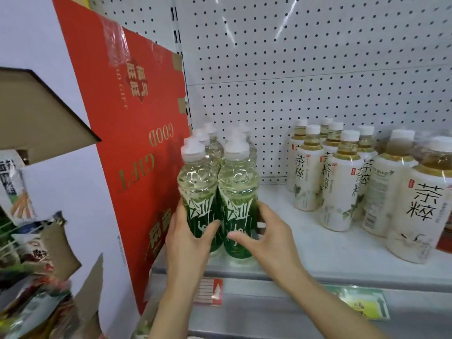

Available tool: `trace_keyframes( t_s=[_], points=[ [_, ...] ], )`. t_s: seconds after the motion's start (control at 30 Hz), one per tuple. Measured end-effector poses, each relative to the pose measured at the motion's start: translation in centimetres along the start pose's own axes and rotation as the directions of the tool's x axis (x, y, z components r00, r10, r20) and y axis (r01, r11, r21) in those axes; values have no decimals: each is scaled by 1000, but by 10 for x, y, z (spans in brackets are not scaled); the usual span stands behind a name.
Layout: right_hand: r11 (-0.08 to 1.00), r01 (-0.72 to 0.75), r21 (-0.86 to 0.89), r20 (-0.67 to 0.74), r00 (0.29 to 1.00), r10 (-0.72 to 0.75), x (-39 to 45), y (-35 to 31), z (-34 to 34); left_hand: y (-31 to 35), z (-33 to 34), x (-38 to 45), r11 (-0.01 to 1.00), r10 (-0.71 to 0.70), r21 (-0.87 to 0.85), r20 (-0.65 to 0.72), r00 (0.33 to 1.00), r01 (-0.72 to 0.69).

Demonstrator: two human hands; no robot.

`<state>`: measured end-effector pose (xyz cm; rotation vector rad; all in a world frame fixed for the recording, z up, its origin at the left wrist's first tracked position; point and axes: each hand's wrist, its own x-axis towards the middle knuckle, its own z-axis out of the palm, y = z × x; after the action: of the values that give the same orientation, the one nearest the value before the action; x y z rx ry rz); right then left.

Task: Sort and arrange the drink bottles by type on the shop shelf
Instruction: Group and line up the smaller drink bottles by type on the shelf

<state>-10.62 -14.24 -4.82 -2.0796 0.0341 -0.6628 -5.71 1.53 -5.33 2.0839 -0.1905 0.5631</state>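
1. Head view: two green-label bottles stand at the frame's centre on the white shelf (318, 245), upright, caps up, holding pale clear liquid.
2. Left hand (188, 238) wraps around the left bottle (197, 192).
3. Right hand (266, 231) curls its fingers round the right bottle (238, 192).
4. More green-label bottles (215, 143) stand behind.
5. Cream-label bottles (342, 182) of amber tea stand upright at right.
6. A red carton (137, 143) leans at left.
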Motion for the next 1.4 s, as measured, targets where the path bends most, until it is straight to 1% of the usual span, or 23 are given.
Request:
trace_keyframes(
  t_s=[0.07,0.17,0.37,0.53,0.57,0.63,0.67,0.7,0.73,0.77,0.8,0.83,0.87,0.9,0.93,0.97,1.03,1.1,1.17,1.2,1.27,1.33,1.4],
  points=[
    [1000,-5,20,-6,1000,5,-3,1,2,-9,-6,-2,1000,-2,-8,21,1000,3],
    [999,-14,37,2,1000,13,-8,2,8,-18,-12,-4,999,0,-35,91,996,3],
    [1000,-19,18,-12,1000,19,-6,3,19,-21,-9,-3,1000,14,-7,61,998,-13],
    [998,-10,-59,28,1000,12,-8,6,17,-14,-10,-9,999,46,-21,93,995,-44],
    [995,3,-102,37,999,1,-10,6,12,-7,-11,-13,999,43,-18,61,997,-42],
    [973,47,-226,4,999,-48,-18,8,3,7,-11,-24,997,77,-6,-79,994,-78],
    [954,77,-288,-38,995,-92,-21,10,-1,15,-11,-29,987,160,12,-170,972,-160],
    [935,116,-336,-105,982,-160,-25,16,-4,21,-9,-33,960,280,53,-254,926,-275],
    [912,166,-376,-187,950,-250,-28,22,-8,25,-6,-37,913,406,108,-320,856,-392],
    [888,212,-407,-265,903,-337,-30,30,-12,28,-1,-40,859,508,144,-355,785,-491],
    [864,245,-441,-328,852,-408,-33,38,-17,31,6,-43,808,581,148,-364,728,-570],
    [843,262,-470,-367,810,-457,-35,45,-25,36,16,-45,763,631,124,-353,691,-634],
    [825,263,-501,-400,774,-490,-37,49,-34,41,25,-47,736,658,83,-324,680,-672],
    [811,255,-526,-426,747,-511,-40,52,-44,46,35,-50,731,660,17,-273,700,-682],
    [801,234,-551,-449,726,-521,-44,57,-57,54,46,-53,744,643,-65,-204,738,-666],
    [794,204,-572,-469,713,-521,-47,60,-71,64,57,-53,773,608,-128,-130,783,-621],
    [790,113,-603,-511,706,-491,-50,66,-102,88,81,-50,850,510,-163,22,860,-501],
    [789,23,-614,-562,689,-458,-51,72,-132,112,109,-41,889,446,-193,166,880,-415],
    [801,-48,-597,-617,666,-420,-47,75,-159,136,138,-30,910,395,-244,269,878,-335],
    [813,-69,-579,-638,659,-398,-44,77,-171,147,151,-25,918,374,-254,302,877,-304],
    [825,-85,-559,-644,671,-368,-39,82,-188,165,176,-19,937,332,-220,323,886,-271],
    [838,-85,-539,-629,702,-334,-35,89,-198,176,196,-15,958,271,-181,309,911,-224],
    [861,-97,-499,-618,736,-276,-33,94,-204,181,205,-13,966,223,-193,293,930,-171]
  ],
)
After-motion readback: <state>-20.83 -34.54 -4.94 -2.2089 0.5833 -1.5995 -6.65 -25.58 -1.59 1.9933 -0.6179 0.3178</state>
